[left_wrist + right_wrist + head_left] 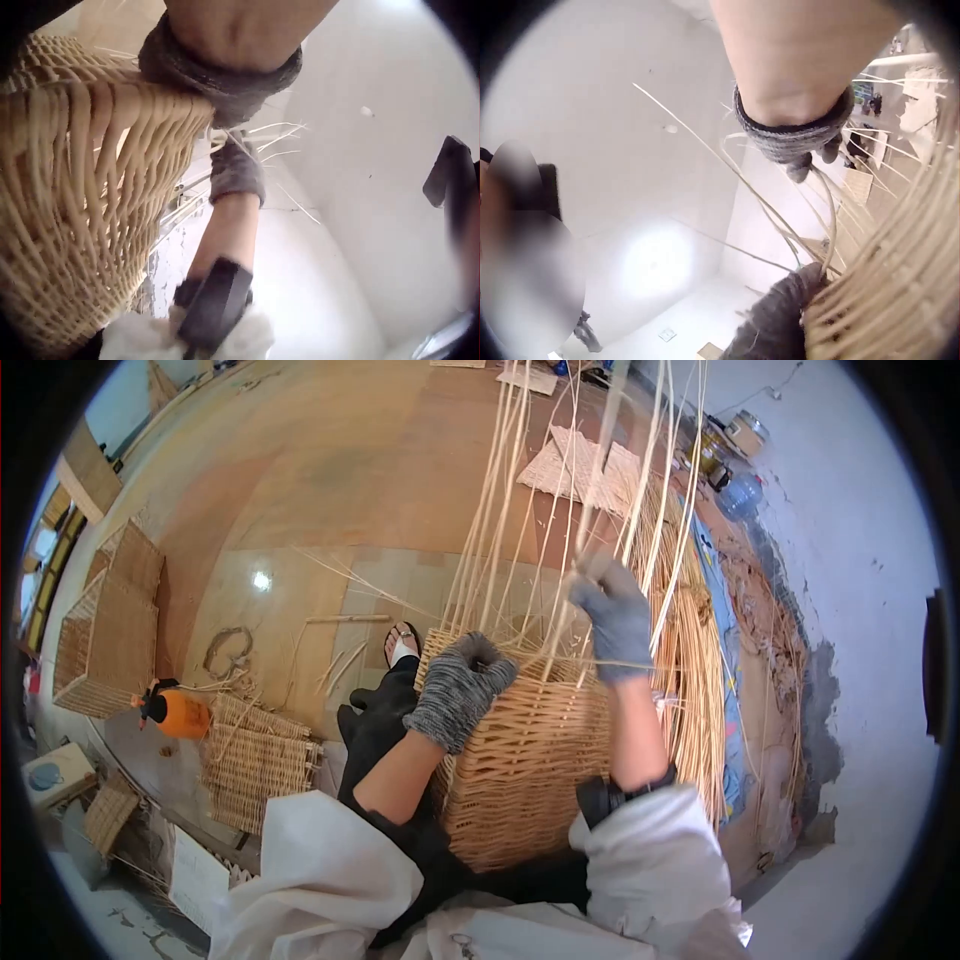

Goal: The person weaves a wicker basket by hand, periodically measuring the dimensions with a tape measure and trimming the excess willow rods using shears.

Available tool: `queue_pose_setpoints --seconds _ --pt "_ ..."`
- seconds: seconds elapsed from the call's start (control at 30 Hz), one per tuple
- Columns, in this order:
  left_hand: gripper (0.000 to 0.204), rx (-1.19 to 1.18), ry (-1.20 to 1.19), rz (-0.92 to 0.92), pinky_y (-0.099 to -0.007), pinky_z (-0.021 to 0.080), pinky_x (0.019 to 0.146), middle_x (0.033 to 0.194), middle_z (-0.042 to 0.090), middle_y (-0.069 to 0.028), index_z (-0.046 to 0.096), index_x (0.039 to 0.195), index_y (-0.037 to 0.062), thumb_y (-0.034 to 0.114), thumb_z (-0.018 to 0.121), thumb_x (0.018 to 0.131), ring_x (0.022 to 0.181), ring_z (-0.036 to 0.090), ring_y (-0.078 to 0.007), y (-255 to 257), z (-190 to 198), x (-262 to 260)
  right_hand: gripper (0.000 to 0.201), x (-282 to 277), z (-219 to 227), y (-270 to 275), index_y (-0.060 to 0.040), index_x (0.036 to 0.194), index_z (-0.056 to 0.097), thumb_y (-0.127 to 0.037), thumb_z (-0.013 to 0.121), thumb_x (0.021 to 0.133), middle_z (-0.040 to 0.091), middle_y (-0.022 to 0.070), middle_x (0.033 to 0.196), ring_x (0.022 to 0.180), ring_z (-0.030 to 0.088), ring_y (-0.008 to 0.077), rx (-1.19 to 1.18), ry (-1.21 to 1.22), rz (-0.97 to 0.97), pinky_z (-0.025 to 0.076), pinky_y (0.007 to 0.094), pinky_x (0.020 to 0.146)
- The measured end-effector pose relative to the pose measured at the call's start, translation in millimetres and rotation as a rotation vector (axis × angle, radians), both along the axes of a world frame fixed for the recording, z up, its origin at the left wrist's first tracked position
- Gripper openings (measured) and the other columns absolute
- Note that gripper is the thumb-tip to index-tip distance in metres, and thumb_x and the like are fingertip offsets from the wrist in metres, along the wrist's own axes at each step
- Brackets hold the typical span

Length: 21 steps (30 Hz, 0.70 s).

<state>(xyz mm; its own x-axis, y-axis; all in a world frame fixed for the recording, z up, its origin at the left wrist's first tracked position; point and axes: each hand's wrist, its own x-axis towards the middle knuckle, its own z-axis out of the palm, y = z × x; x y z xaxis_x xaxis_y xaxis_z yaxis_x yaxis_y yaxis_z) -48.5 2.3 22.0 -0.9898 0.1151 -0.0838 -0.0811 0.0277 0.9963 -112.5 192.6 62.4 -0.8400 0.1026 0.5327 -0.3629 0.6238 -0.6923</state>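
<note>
A partly woven wicker basket (530,760) sits between the person's legs, with tall pale stakes (490,530) rising from its rim. The left hand (462,690), in a grey knitted glove, grips the basket's top edge at the near left corner. Also gloved, the right hand (615,615) is raised over the far right part of the rim. Its fingertips pinch a bent wicker strand (829,210), which curves to the rim beside the left hand (776,319). In the left wrist view the basket's woven side (90,172) fills the left, and the right hand (237,169) shows beyond it.
Bundled wicker rods (690,700) lie along the right on a blue cloth (735,760). On the left are an orange spray bottle (183,714), a flat woven panel (255,760) and a finished-looking box basket (110,625). Woven mats (585,470) lie ahead.
</note>
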Motion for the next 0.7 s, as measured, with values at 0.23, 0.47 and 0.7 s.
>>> queue_pose_setpoints --seconds 0.23,0.47,0.7 --pt "0.017 -0.181 0.092 0.256 -0.0269 0.045 0.066 0.075 0.055 -0.0043 0.056 0.082 0.004 0.012 0.069 0.077 0.071 0.054 -0.0142 14.6 12.7 16.1 0.038 52.3 -3.7 27.6 0.003 0.117 0.048 0.003 0.055 0.08 0.056 0.0052 0.074 0.065 0.055 0.0136 -0.773 -0.198 -0.03 0.048 0.0263 0.053" --pt "0.043 -0.892 0.725 0.114 -0.0461 0.031 0.096 0.105 0.056 -0.0139 0.057 0.112 0.0102 0.04 0.06 0.082 0.105 0.051 -0.0267 73.6 28.5 62.7 0.01 93.5 -27.9 85.5 0.0024 0.093 0.056 0.0 0.055 0.083 0.06 0.0103 0.075 0.057 0.056 0.0168 -0.805 -0.409 -0.027 0.05 0.0262 0.052" --pt "0.06 -1.269 0.4 -0.194 -0.0567 0.007 0.107 0.122 0.048 -0.0162 0.049 0.129 0.02 0.048 0.06 0.077 0.119 0.04 -0.0316 122.6 24.2 42.5 0.069 5.5 -14.2 73.2 -0.0125 0.139 0.031 0.002 0.059 0.078 0.057 0.0148 0.107 0.097 0.056 0.0234 0.039 -0.227 0.028 0.049 0.0298 0.078"
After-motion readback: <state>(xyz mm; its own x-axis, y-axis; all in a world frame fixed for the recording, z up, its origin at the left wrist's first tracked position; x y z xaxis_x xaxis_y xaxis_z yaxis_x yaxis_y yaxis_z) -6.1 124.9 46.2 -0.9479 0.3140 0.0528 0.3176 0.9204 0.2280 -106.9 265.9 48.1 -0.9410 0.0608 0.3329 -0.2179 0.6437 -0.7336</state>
